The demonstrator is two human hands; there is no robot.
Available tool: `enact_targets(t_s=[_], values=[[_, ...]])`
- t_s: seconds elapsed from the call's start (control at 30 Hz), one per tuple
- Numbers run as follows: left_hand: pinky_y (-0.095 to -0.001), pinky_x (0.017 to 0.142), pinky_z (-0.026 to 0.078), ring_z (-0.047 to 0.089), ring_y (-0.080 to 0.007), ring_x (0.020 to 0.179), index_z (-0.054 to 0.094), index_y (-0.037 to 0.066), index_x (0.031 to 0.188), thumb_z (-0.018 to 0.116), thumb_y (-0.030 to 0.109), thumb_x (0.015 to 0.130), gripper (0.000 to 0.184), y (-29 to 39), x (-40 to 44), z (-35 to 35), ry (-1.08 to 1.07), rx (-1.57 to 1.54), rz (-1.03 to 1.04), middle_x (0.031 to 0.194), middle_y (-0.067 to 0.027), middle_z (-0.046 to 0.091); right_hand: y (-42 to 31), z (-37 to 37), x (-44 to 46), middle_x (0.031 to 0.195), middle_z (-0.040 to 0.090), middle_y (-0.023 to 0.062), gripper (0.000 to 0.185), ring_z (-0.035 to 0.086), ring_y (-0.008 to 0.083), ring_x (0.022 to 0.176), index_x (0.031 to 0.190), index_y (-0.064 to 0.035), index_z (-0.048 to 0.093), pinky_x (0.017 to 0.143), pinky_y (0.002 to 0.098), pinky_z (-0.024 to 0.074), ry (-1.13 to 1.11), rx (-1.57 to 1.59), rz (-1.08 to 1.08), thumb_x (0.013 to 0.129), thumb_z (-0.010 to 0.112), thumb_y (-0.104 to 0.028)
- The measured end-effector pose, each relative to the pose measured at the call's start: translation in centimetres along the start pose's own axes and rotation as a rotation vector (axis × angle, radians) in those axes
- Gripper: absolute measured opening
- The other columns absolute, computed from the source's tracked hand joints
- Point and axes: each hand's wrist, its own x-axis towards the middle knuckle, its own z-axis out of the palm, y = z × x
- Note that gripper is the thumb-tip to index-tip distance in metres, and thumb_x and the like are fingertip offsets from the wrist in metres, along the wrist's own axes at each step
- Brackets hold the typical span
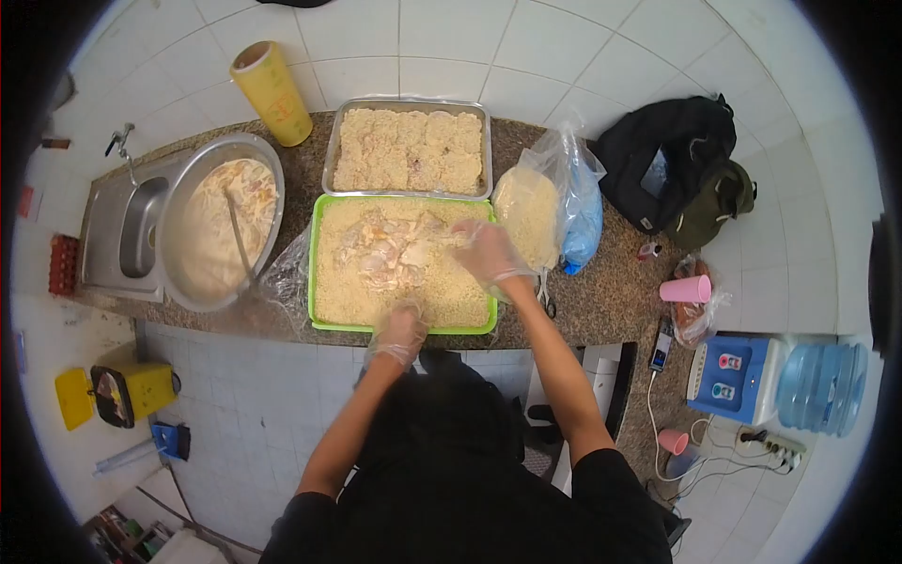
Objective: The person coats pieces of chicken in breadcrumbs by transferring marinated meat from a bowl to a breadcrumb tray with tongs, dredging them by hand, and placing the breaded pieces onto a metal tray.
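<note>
A green tray (403, 328) holds a bed of pale breadcrumbs (357, 301), with raw, wet-looking meat pieces (381, 254) heaped in the middle, partly crumbed. Both my hands wear clear plastic gloves. My right hand (490, 252) is over the tray's right side, touching or just above the crumbs beside the meat; its fingers are bent but apart. At the front rim, my left hand (400, 334) has its fingers curled in over the crumbs, and anything inside them is hidden. Behind stands a metal tray (490, 150) filled with crumbed pieces (409, 150).
Left are a metal basin (174, 268) of batter with a utensil (237, 230) and the sink (143, 226). A yellow wrap roll (272, 94) stands behind. Right lie a crumb bag (526, 211), blue bag (584, 221), scissors (548, 299), black backpack (672, 150) and pink cup (686, 289).
</note>
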Motion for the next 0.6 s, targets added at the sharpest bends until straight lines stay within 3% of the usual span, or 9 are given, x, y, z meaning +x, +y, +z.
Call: enact_targets(t_s=[0.1,0.2,0.27,0.3,0.37,0.43,0.47,0.53,0.6], values=[[-0.0521,0.082,0.054,0.068,-0.0437,0.091,0.071,0.001,0.092,0.063,0.034,0.093,0.034,0.8,0.2,-0.6,-0.054,0.099,-0.045,0.098,-0.0254,0.07,1.3,0.0,-0.4,0.115,0.071,0.0257,0.048,0.068,0.0394,0.108,0.126,-0.0041,0.066,0.096,0.0437,0.0535,0.019,0.063,0.085,0.085,0.073,-0.028],[-0.0514,0.082,0.055,0.07,-0.0433,0.091,0.073,0.0,0.09,0.066,0.033,0.09,0.034,2.7,1.3,-1.5,-0.188,0.211,-0.1,0.097,-0.0255,0.071,1.7,2.4,-2.4,0.118,0.069,0.0278,0.059,0.068,0.0392,0.111,0.134,0.0011,0.06,0.098,0.0442,0.053,-0.103,-0.174,0.37,0.088,0.069,-0.036],[-0.0513,0.082,0.056,0.07,-0.0431,0.091,0.074,0.0,0.088,0.068,0.032,0.088,0.032,3.8,2.1,-1.6,-0.266,0.273,-0.136,0.095,-0.0255,0.071,0.0,4.4,-5.5,0.117,0.068,0.0313,0.065,0.067,0.0412,0.111,0.13,0.0078,0.06,0.098,0.0446,0.0527,-0.105,-0.221,0.457,0.089,0.066,-0.043],[-0.0512,0.083,0.056,0.07,-0.0433,0.092,0.074,0.0,0.089,0.068,0.03,0.088,0.03,3.9,2.5,-1.1,-0.27,0.254,-0.143,0.095,-0.0255,0.071,1.5,7.8,-7.4,0.11,0.069,0.0311,0.059,0.067,0.0452,0.104,0.124,0.0059,0.061,0.092,0.0482,0.0541,0.116,-0.324,0.246,0.088,0.067,-0.041],[-0.051,0.084,0.056,0.07,-0.0436,0.093,0.074,0.001,0.091,0.068,0.025,0.087,0.025,3.0,3.2,1.0,-0.29,0.224,-0.156,0.095,-0.0256,0.071,5.4,13.5,-7.9,0.104,0.07,0.0309,0.056,0.068,0.0496,0.097,0.12,0.0047,0.062,0.085,0.0518,0.0554,0.251,-0.323,0.154,0.086,0.068,-0.04],[-0.0507,0.083,0.056,0.07,-0.0441,0.095,0.073,0.001,0.093,0.066,0.022,0.089,0.022,-0.8,4.2,6.0,-0.264,0.095,-0.08,0.097,-0.0264,0.071,6.8,16.0,-7.3,0.107,0.07,0.0309,0.061,0.067,0.0503,0.098,0.122,0.0062,0.061,0.084,0.0519,0.0552,0.091,-0.12,0.391,0.084,0.07,-0.041],[-0.0506,0.082,0.056,0.069,-0.0443,0.096,0.073,0.002,0.094,0.065,0.02,0.089,0.021,-1.9,4.7,7.4,-0.247,0.031,-0.04,0.099,-0.0267,0.071,7.6,16.0,-6.8,0.109,0.07,0.0302,0.058,0.068,0.0465,0.1,0.121,0.008,0.062,0.087,0.0501,0.0543,-0.016,-0.143,0.394,0.086,0.07,-0.037],[-0.0495,0.08,0.055,0.068,-0.0446,0.093,0.072,0.0,0.095,0.065,0.022,0.09,0.023,2.2,3.8,2.3,-0.096,-0.074,-0.054,0.097,-0.0268,0.07,9.1,14.9,-5.4,0.111,0.071,0.029,0.052,0.069,0.039,0.105,0.121,0.0115,0.062,0.092,0.0464,0.0525,-0.221,-0.187,0.4,0.089,0.07,-0.029],[-0.0496,0.081,0.054,0.067,-0.0447,0.095,0.069,-0.001,0.101,0.062,0.021,0.092,0.025,3.5,3.6,-0.1,-0.051,-0.117,-0.002,0.098,-0.0275,0.069,7.0,11.4,-5.8,0.103,0.071,0.0289,0.046,0.07,0.0401,0.099,0.118,0.0092,0.065,0.09,0.0481,0.0527,-0.043,0.145,0.498,0.089,0.069,-0.027]])
